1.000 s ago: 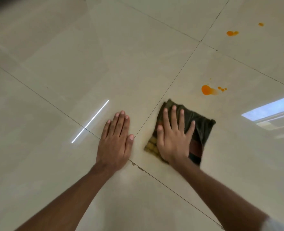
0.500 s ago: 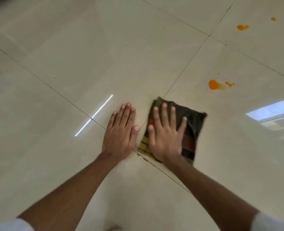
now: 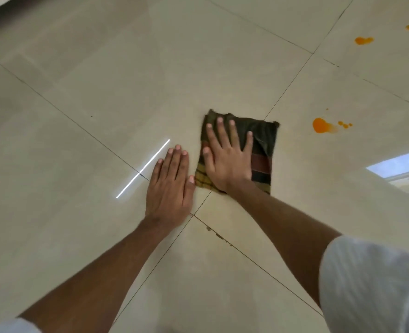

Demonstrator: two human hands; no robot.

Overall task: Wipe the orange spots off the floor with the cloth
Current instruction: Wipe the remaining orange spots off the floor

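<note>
Spread flat, the right hand's grip (image 3: 227,159) pressed the dark striped folded cloth (image 3: 261,150) against the glossy beige tiled floor (image 3: 102,68), apparently for scrubbing pressure, while the left hand (image 3: 170,186), also flat and holding nothing, braced just beside it, the large orange spot (image 3: 320,125) lying untouched beyond the cloth's far side.

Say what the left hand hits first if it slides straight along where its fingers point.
Likely nothing: the left hand points up and slightly right across bare floor, passing left of the cloth. Way looks free to the frame edge.

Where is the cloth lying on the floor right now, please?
In the head view the cloth lies flat just right of centre, pressed under the right hand, beside the left hand, with the largest orange spot to its right.
</note>
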